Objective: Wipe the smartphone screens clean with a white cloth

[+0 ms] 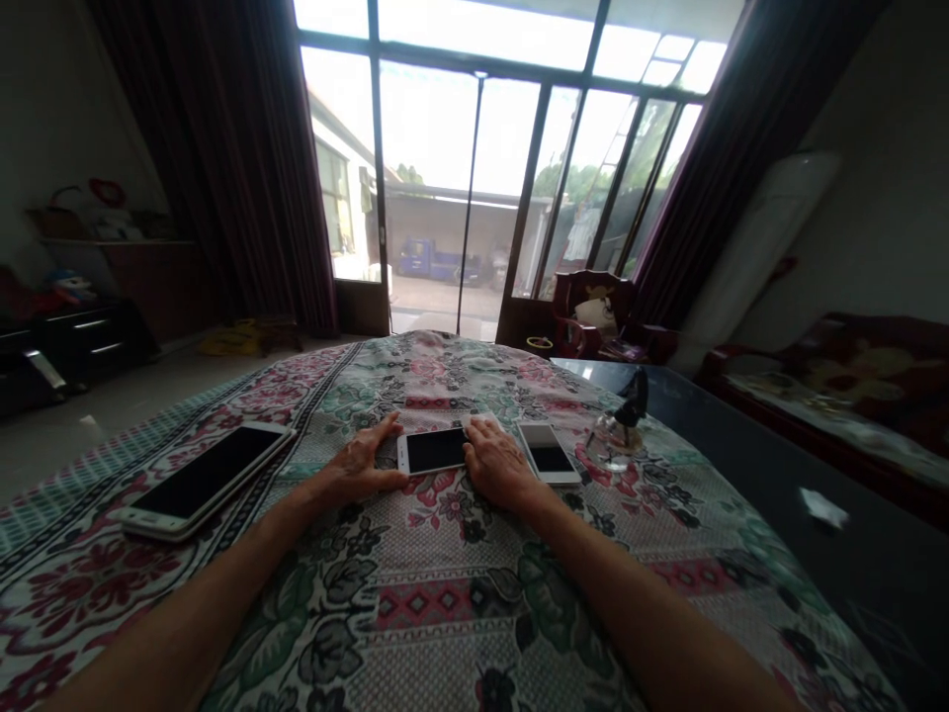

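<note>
Left hand (356, 467) and right hand (498, 463) are flanking the phone (437, 451), fingers spread open (light, slippery glass: take it by the edges).

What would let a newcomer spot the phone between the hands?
On the floral bedspread, three white phones lie in a row. The middle phone lies between the left hand and right hand; the large phone and the rightmost phone lie outside them.

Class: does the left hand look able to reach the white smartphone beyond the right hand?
Probably not directly: the right hand and the middle white smartphone lie between the left hand and the outer white smartphone.
</note>
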Available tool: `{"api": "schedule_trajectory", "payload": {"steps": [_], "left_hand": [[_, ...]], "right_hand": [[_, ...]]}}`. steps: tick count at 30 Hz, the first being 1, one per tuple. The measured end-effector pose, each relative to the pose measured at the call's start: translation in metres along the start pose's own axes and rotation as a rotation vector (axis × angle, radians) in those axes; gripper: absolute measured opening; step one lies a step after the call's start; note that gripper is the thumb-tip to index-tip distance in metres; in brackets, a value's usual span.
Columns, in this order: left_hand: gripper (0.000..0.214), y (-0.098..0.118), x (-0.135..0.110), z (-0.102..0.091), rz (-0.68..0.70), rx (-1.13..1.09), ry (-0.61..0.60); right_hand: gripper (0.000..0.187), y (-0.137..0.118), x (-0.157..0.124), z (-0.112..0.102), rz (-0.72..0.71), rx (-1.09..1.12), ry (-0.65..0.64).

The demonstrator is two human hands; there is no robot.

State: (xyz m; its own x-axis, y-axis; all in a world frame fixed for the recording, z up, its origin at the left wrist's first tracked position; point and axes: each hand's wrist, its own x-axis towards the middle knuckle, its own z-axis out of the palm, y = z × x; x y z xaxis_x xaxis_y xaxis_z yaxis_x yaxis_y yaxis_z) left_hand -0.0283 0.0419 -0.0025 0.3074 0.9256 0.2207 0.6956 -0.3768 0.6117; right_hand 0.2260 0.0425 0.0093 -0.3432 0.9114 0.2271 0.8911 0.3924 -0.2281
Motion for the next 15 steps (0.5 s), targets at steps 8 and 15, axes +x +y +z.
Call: {"api": "schedule_trajectory", "payload": {"steps": [8, 15], "left_hand": [[0.100, 0.002, 0.001, 0.000, -0.034, -0.084, -0.004], [0.103, 0.001, 0.004, 0.001, -0.047, -0.093, -0.012]], "right_hand": [[0.052, -0.020, -0.001, 0.005, -0.142, 0.011, -0.066], [0.047, -0.038, 0.001, 0.011, -0.438, 0.037, -0.037]]}}
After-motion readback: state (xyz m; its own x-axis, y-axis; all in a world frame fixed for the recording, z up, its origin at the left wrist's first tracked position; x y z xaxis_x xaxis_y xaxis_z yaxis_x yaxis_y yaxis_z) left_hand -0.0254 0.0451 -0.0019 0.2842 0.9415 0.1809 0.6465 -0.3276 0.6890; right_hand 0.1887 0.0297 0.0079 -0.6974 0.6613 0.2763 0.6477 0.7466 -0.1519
